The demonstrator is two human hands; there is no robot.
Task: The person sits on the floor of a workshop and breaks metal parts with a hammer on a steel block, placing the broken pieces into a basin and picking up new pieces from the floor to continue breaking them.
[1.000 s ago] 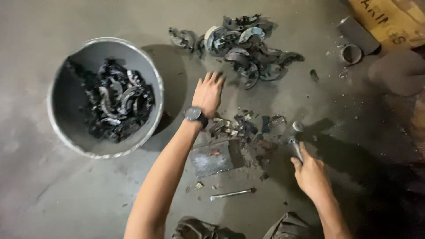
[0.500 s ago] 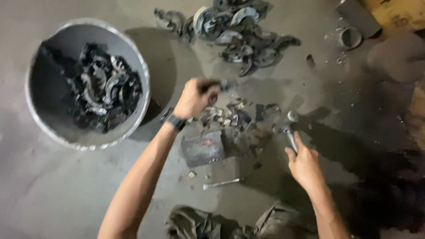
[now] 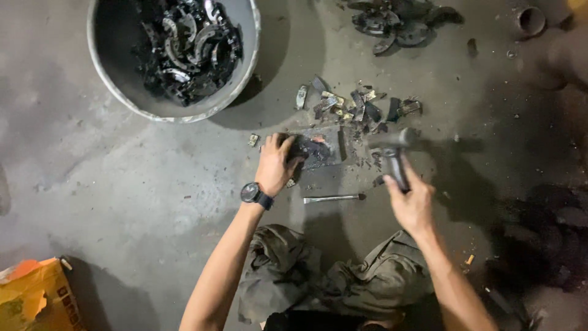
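So a dark curved metal piece [image 3: 304, 147] is being pinned down on a flat metal block [image 3: 327, 150] on the concrete floor [image 3: 122, 202], just below the scatter of broken bits [image 3: 358, 107]. It's grasped by the left hand [image 3: 275, 165], fingers wrapped over its near end. A hammer [image 3: 392, 153] is clenched in the right hand [image 3: 411, 202], head blurred and hanging just right of the block, so this looks like the striking step, mid-swing or about to be.

Judging from that, what's called for next is a blow landed on the free end of the piece, well clear of the left fingers, since they're right beside the strike spot.

A thin chisel [image 3: 334, 198] is lying just below the block, untouched. Further out, a round tub [image 3: 184, 113] full of similar curved parts is sat at upper left, and another heap of parts [image 3: 398, 21] is left at the top edge.
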